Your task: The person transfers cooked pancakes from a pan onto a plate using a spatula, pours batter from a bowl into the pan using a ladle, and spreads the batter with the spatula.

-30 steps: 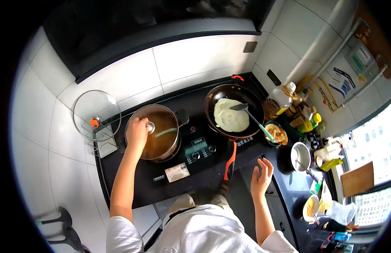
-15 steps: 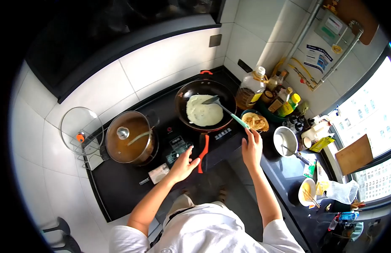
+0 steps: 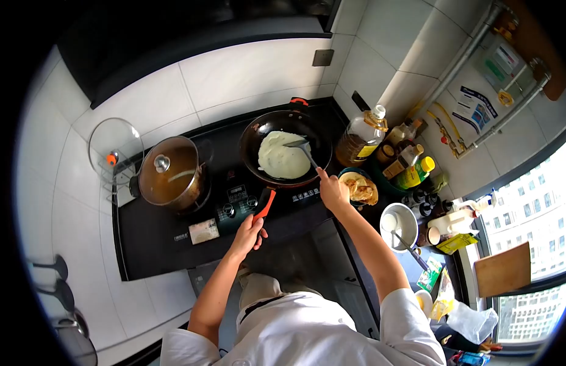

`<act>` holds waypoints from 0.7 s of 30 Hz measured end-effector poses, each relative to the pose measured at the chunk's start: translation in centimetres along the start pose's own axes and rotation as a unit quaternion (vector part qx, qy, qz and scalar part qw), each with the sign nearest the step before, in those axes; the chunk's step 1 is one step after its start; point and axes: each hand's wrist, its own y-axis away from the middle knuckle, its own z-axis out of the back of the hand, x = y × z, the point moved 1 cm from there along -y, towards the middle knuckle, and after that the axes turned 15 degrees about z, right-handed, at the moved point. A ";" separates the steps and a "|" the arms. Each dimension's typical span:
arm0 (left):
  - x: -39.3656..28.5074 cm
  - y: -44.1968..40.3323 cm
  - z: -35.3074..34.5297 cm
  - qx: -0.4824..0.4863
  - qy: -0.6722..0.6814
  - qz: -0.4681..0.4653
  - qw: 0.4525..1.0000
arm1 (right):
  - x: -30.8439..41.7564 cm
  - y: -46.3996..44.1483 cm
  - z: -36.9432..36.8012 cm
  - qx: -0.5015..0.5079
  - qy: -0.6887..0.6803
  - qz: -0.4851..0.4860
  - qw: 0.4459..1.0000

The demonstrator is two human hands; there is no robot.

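Note:
My left hand (image 3: 249, 236) is closed round the end of the red-and-black handle (image 3: 266, 204) of a dark wok (image 3: 251, 141) on the stove. Inside the wok lies a pale, round pancake (image 3: 280, 160), soft-looking and flat. My right hand (image 3: 335, 192) grips a spatula (image 3: 315, 161) at the wok's right rim. The dark blade of the spatula rests at the upper right part of the pancake; I cannot tell whether it is on top or under the edge. Beside my right hand stands a bowl of browned pancakes (image 3: 360, 186).
Left on the stove is a lidded pot (image 3: 171, 177) of brown liquid, with a glass lid (image 3: 115, 143) behind it. An oil bottle (image 3: 361, 137) and seasoning bottles (image 3: 411, 174) fill the right corner. A metal pot (image 3: 407, 219) with a ladle stands on the right counter.
My left hand has gone from open beside the wok handle to gripping it. My right hand has moved closer to the wok along the spatula. The view has shifted slightly.

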 end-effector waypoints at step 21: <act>-0.2 -0.2 0.4 0.030 -0.003 0.030 0.999 | 3.3 2.8 2.6 -0.105 -0.060 0.047 0.992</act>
